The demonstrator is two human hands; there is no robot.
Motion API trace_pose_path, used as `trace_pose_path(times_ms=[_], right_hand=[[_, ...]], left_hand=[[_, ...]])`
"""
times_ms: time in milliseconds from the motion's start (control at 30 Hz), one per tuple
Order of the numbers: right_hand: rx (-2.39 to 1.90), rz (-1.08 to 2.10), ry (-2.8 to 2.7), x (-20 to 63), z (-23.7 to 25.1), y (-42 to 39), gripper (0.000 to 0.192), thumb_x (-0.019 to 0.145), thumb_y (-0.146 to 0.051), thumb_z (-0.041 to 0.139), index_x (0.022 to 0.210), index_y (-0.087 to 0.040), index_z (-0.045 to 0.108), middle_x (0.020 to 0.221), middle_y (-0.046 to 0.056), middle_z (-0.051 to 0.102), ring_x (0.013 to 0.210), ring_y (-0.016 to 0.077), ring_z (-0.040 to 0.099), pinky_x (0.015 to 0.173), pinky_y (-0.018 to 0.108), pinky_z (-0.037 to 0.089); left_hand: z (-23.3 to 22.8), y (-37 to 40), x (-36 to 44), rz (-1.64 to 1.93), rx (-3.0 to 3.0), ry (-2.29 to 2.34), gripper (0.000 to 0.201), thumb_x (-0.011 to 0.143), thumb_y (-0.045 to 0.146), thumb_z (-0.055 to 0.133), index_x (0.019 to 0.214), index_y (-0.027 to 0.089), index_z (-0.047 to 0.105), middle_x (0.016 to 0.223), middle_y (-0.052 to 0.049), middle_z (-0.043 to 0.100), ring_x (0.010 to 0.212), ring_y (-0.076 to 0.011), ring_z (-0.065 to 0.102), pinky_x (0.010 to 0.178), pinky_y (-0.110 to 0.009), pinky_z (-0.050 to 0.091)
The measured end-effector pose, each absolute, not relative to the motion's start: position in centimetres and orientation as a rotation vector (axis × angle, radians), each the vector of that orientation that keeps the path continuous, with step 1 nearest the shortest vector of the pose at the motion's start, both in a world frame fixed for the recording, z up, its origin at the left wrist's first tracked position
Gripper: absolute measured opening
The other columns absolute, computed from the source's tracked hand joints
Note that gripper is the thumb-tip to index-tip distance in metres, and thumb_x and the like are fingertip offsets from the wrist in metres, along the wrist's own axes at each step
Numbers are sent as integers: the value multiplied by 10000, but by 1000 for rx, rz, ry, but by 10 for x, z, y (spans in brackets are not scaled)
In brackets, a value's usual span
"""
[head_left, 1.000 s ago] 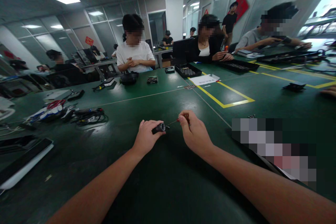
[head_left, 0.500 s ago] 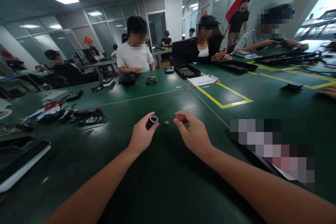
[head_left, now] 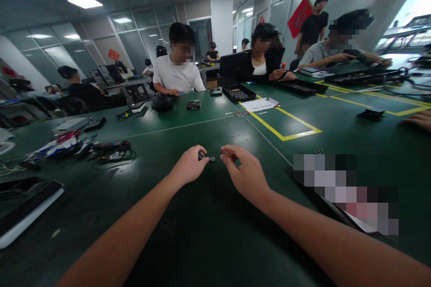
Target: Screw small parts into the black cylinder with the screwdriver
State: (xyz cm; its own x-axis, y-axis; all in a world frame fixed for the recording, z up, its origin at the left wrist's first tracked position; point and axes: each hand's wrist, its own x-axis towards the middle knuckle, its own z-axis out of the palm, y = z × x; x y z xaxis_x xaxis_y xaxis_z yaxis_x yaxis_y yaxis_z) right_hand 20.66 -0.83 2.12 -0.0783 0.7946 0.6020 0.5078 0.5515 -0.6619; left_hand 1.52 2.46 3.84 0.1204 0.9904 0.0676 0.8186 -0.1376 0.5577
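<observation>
On the green worktop (head_left: 208, 233), well in from its near edge, the person's left hand (head_left: 188, 168) is curled over a small black cylindrical part (head_left: 201, 155); only the part's ringed end shows past the fingertips, and the fingers are pressed together around it. Just beside that end, a tiny round metal piece (head_left: 212, 159) lies on the worktop between the two hands. The right hand (head_left: 245, 172) rests close by, its thumb and forefinger pinching a small reddish-handled tool (head_left: 230, 154), most of which is hidden by the fingers.

Towards the left edge of the worktop lie a tangle of black cables (head_left: 109, 150) and a red-and-white bundle (head_left: 57, 143), and a flat dark device (head_left: 27, 208) sits at the near left corner. A yellow taped outline (head_left: 286, 128) marks the surface further back, with a sheet of paper (head_left: 261, 104) and a black parts tray (head_left: 239, 93) beyond it. Along the far edge sit other people, one in a white T-shirt (head_left: 178, 78).
</observation>
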Motion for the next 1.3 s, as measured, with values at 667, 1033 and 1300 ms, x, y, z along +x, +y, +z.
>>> trace_pose_path(times_ms=[667,1033,1300], right_hand=[[-1081,379,-1751,208,20,-8,189,957,-235,586,1109,-221,695,1016,58,748,883,206,693,823,367,539],[-1077,414,-1766,207,20,-7,180,955,-231,583,1099,-218,691,984,53,739,859,202,688,806,363,542],[-1074,421,-1767,208,19,-7,177,959,-228,585,1102,-215,689,1016,57,743,883,200,692,815,360,549]], left_hand=[[26,42,-4,618,1834,1666,245,905,313,643,1076,162,733,914,-85,727,748,-190,652,695,-297,474],[45,16,-93,1160,847,1362,264,834,158,632,1080,104,711,954,-92,653,598,-102,535,396,-166,329],[65,-24,-145,1392,537,1278,143,886,109,502,940,121,633,732,-24,575,558,-118,516,403,-173,378]])
